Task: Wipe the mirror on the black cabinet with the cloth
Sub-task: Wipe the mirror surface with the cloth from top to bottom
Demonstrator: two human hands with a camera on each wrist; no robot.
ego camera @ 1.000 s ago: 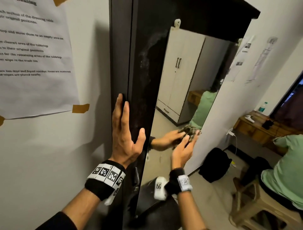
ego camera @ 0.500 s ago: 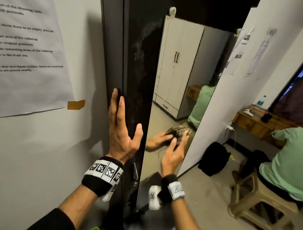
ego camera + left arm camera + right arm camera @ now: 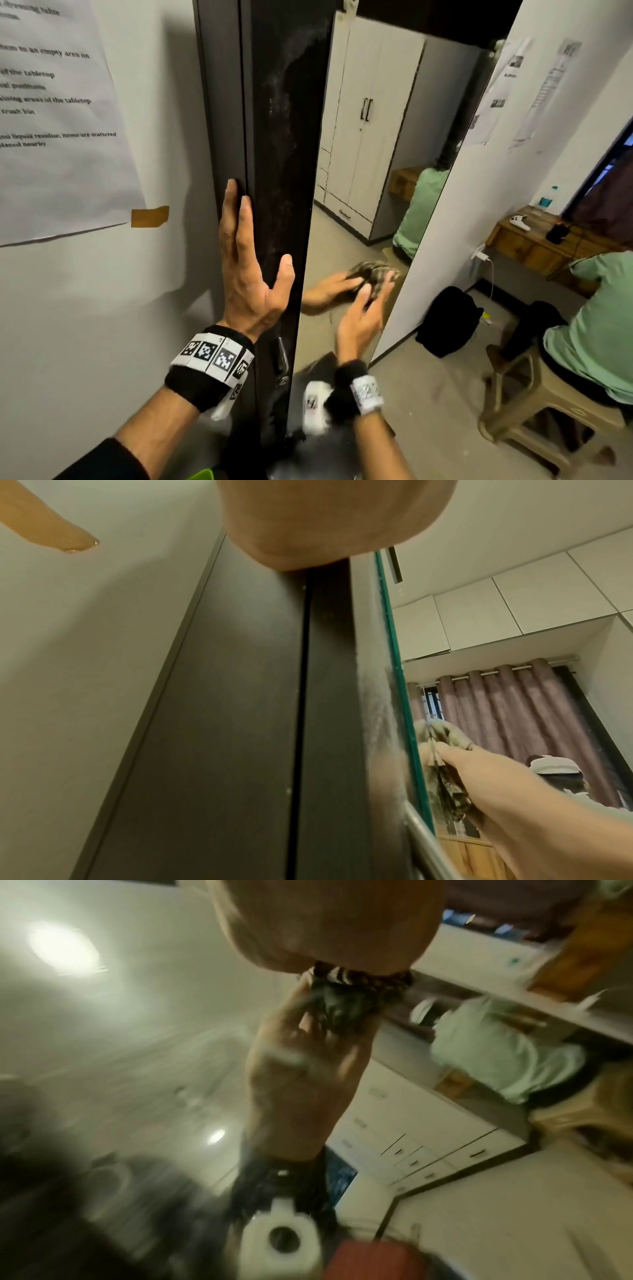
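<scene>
The right hand (image 3: 359, 318) and the cloth (image 3: 373, 274) under it are motion-blurred, so the grip cannot be read; probably flat fingers. The black cabinet (image 3: 274, 137) and mirror (image 3: 376, 137) run past the frame's top. The wall notice (image 3: 51, 120) is cropped, its print partly illegible.

The floor (image 3: 442, 383) is pale grey, and a black bag (image 3: 447, 323) sits on it against the wall. A beige plastic stool (image 3: 534, 404) stands near the bag. The wooden worktop (image 3: 524, 240) carries a white controller (image 3: 520, 222), a water bottle (image 3: 547, 198) and a small dark object (image 3: 557, 233).
</scene>
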